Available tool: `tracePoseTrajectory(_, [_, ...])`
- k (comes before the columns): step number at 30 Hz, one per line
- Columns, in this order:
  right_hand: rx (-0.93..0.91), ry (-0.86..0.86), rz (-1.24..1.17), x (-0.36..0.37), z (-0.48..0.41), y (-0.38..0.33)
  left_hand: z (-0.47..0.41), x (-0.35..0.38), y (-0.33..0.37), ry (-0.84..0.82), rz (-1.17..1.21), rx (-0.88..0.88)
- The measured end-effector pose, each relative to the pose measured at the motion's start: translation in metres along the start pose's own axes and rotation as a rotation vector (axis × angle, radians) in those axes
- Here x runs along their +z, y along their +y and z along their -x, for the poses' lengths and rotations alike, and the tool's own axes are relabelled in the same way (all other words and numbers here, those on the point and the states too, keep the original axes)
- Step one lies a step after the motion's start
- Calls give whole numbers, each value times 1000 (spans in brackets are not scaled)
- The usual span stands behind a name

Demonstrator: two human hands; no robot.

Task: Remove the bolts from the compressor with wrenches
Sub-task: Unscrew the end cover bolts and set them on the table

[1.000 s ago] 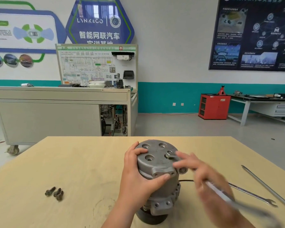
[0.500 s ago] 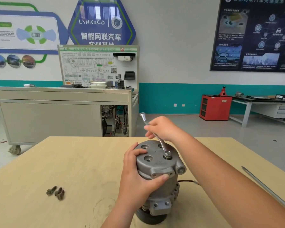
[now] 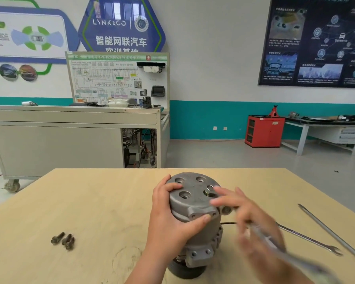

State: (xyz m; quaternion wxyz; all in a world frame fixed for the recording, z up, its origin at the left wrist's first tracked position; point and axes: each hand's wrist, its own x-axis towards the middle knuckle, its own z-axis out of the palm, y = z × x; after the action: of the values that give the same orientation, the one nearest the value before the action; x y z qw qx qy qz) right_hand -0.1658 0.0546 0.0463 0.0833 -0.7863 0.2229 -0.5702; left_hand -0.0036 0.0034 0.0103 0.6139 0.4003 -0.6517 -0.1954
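Gripping one compressor [image 3: 195, 203], left hand [image 3: 168, 218]; right hand [image 3: 248, 220] clutches one wrench [image 3: 275, 244].
Three bolts [image 3: 63, 240] left of it; spare wrench [image 3: 309, 239] and long bar [image 3: 332, 232] right.

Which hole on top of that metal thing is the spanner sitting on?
The right-hand hole on top of the compressor, nearest the right hand: the wrench has its ring end on it. The other three holes are uncovered.

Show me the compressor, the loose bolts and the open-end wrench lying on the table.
compressor [image 3: 195, 189], head view, top face.
loose bolts [image 3: 67, 239], head view, middle bolt.
open-end wrench [image 3: 307, 238], head view, mid shaft.
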Motion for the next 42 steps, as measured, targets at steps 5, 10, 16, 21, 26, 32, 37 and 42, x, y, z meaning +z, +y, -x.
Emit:
tracePoseTrajectory(5, [718, 731, -705, -18, -34, 57, -1, 2, 0, -8, -5, -10])
tracePoseTrajectory(10, [1114, 275, -286, -7, -99, 107, 0, 2, 3, -12, 7, -17])
tracePoseTrajectory(16, [836, -551, 260, 41, -159, 72, 1, 0, 4, -28, -52, -14])
tracePoseTrajectory(21, [308, -783, 600, 74, -130, 6, -4, 2, 5, 14, -215, -26])
tracePoseTrajectory(26, [-207, -356, 654, 46, -29, -23, -2, 9, -1, 20, -176, -90])
tracePoseTrajectory(32, [92, 188, -163, 0, 7, -2, -2, 5, 2, -7, -64, -23])
tracePoseTrajectory(37, [573, 512, -508, -26, -28, 28, -6, 3, 3, -46, -49, -46])
tracePoseTrajectory(42, [1089, 198, -373, -61, -58, 57, -2, 0, 3, -53, -47, -40])
